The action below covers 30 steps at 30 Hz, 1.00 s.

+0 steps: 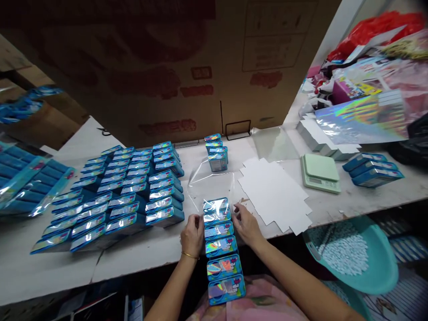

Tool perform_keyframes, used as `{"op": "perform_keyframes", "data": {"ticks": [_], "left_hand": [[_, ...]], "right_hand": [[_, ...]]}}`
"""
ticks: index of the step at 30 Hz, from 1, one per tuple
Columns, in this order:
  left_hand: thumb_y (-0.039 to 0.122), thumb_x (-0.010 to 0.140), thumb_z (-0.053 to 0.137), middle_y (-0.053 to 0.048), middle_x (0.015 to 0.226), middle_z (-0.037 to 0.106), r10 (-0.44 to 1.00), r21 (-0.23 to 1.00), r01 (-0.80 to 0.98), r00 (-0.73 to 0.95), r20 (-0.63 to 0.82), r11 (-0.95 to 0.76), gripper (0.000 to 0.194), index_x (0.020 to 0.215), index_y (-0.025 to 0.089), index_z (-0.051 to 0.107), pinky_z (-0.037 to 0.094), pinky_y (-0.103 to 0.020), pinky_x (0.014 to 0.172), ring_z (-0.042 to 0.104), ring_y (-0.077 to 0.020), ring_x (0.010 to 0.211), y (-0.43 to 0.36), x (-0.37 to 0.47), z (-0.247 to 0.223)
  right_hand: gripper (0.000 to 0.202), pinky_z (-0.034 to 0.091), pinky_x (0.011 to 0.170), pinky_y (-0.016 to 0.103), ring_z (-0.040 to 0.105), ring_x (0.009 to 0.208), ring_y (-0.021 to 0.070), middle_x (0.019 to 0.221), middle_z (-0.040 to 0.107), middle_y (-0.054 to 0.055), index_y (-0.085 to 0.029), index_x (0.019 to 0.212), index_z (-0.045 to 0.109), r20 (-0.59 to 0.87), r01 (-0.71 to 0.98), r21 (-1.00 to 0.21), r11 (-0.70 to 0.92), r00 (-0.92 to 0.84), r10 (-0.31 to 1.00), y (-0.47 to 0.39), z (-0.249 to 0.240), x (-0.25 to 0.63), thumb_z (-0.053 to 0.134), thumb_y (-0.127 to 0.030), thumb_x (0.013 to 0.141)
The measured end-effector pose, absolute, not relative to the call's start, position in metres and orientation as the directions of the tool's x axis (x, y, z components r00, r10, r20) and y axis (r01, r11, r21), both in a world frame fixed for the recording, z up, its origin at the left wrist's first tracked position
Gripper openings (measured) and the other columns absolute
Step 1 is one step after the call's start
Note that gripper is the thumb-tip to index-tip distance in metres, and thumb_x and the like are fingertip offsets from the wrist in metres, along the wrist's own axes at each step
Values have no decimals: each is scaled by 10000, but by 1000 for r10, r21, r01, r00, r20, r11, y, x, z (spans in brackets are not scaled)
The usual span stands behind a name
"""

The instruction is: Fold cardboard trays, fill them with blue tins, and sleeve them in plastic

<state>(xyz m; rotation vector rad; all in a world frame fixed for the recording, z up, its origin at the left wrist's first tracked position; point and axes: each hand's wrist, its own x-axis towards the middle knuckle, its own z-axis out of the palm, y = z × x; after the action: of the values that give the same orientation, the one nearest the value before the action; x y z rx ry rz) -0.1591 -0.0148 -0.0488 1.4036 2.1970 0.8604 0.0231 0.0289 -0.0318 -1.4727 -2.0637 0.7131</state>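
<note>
With fingers of left hand [192,234] and right hand [248,226] bent beside the far boxes [216,217], grip too hidden to tell, press evenly. Line up straight, table [142,249] to lap [267,296], near clear bag [213,183].

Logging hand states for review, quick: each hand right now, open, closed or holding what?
Left hand: curled at the left side of the blue box row; grip cannot be told.
Right hand: bent at the row's right side; grip cannot be told.
</note>
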Motion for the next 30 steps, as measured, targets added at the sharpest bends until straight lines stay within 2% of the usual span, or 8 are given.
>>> {"op": "perform_keyframes", "data": {"ticks": [3,7,10,14,20,24,26,30], "left_hand": [[276,823,323,-15,580,567,940,529,795,-341,-17,298,253,649,189,485,311,-228,526,536,-142,575,-15,-160,-43],[265,820,349,-14,573,569,956,451,854,-295,8,260,263,617,183,495,269,-224,510,505,-123,534,-15,-162,-40],[283,813,368,-18,588,577,953,471,843,-302,16,259,248,640,181,514,280,-220,512,512,-124,538,-15,-165,-42],[311,809,370,-7,602,578,952,559,796,-304,37,233,220,712,183,520,320,-210,529,530,-124,553,-19,-167,-45],[315,806,362,1,589,559,954,590,781,-293,58,205,220,705,184,507,317,-206,507,522,-122,539,-24,-167,-51],[316,790,387,0,598,567,951,607,771,-299,75,195,201,704,185,513,330,-208,529,526,-123,549,-24,-170,-54],[299,790,382,-8,608,579,950,593,782,-300,84,194,201,706,184,524,326,-212,536,529,-128,557,-23,-171,-54],[264,791,370,-10,600,582,960,563,805,-270,70,186,201,703,187,533,303,-213,521,515,-126,541,-22,-169,-51]], "right_hand": [[223,403,651,256,556,766,166,852,599,61,-167,990,502,66,740,-618,266,-288,955,29,-31,20,353,-201,827],[197,391,650,247,550,744,160,799,603,50,-175,908,529,41,752,-598,276,-315,948,31,-28,20,347,-188,831],[221,398,662,242,539,759,151,840,591,48,-168,995,495,24,699,-651,296,-371,928,35,-25,24,389,-172,802],[403,411,730,249,519,843,146,991,552,66,-160,1145,401,42,571,-737,363,-497,867,38,-26,28,442,-133,745],[289,408,769,285,523,860,159,946,575,69,-162,1081,467,76,622,-720,308,-370,926,36,-38,22,350,-155,817],[270,418,722,253,545,798,139,924,582,42,-183,1073,464,69,589,-759,277,-349,934,33,-36,21,395,-179,813],[302,417,704,250,548,783,139,949,579,49,-175,1118,433,62,621,-740,259,-320,945,33,-34,21,411,-214,819],[261,393,681,260,542,817,165,921,592,58,-175,1078,466,51,771,-573,279,-306,951,34,-30,17,379,-257,846]]}}
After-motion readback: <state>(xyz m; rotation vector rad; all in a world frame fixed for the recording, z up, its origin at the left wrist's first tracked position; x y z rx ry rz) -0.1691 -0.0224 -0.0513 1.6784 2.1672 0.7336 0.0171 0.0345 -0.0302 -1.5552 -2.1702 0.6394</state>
